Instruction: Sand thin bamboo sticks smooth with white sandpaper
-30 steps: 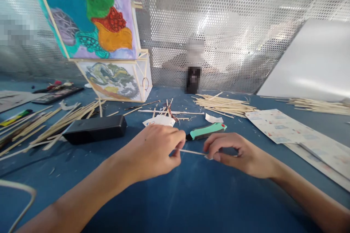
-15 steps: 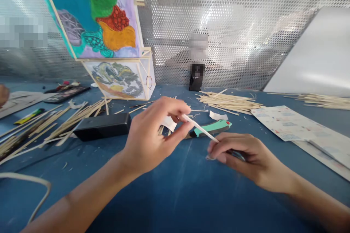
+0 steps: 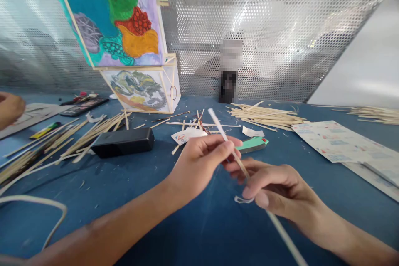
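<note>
A thin pale stick (image 3: pixel 240 163) slants from upper left to lower right across both hands, its upper end wrapped in white. My left hand (image 3: pixel 205 162) pinches it between thumb and fingers near that end. Lower down, my right hand (image 3: pixel 277 195) has its fingers closed around the same stick, which runs on below toward the bottom edge. A small white looped strip (image 3: pixel 243 200) hangs by the right fingertips. Just behind the hands lies a green-and-black cutter (image 3: pixel 254 144), partly covered by my left fingers.
A black box (image 3: pixel 123 143) lies left, near loose sticks (image 3: pixel 90 133). A painted paper-and-stick frame (image 3: pixel 137 91) stands behind. More sticks (image 3: pixel 264 116) and printed sheets (image 3: pixel 330 139) are at the right. Another person's hand (image 3: pixel 11 109) shows at the far left.
My left hand has moved down and right along the stick, leaving its white end exposed. The stick's lower part now shows below my right hand. The other person's hand has come further into view.
</note>
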A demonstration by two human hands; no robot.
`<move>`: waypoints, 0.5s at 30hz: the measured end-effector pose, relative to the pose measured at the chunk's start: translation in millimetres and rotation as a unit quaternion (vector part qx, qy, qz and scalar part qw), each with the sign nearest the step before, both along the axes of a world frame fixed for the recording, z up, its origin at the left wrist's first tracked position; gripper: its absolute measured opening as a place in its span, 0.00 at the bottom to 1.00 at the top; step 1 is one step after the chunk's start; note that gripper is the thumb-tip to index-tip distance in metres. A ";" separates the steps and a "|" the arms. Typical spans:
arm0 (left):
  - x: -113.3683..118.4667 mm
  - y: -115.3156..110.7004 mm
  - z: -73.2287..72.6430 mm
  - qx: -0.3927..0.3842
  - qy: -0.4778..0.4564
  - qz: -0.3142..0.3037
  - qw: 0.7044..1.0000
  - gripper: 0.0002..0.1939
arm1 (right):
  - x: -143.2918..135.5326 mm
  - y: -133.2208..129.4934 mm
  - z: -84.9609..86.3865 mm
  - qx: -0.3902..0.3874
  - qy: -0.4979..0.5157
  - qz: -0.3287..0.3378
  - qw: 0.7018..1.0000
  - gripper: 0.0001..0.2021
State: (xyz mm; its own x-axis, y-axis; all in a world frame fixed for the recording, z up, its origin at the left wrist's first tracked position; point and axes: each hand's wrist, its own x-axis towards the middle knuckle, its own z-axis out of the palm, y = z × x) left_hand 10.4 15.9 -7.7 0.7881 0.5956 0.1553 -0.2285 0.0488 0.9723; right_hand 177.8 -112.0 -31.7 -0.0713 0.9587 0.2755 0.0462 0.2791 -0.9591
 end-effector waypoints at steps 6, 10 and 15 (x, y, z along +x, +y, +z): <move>-6.2 22.1 4.6 0.142 0.173 -0.003 0.975 0.21 | 26.2 13.1 -4.8 0.044 0.043 -0.191 0.980 0.07; -6.6 17.0 -5.0 0.254 0.252 -0.067 0.931 0.14 | 47.1 20.5 -6.3 0.116 -0.169 -0.285 0.936 0.05; -0.9 7.2 -22.0 0.397 0.285 -0.057 0.871 0.13 | 41.3 18.0 -7.8 0.181 -0.407 -0.209 0.870 0.10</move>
State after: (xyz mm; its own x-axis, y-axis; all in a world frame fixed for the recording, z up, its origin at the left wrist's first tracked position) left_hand 9.5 23.2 -29.7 0.9189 0.3919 0.0453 0.2654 -0.6990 0.6641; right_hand 219.0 -94.1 -39.6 -0.0507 0.8083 0.5866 0.8398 0.3524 -0.4130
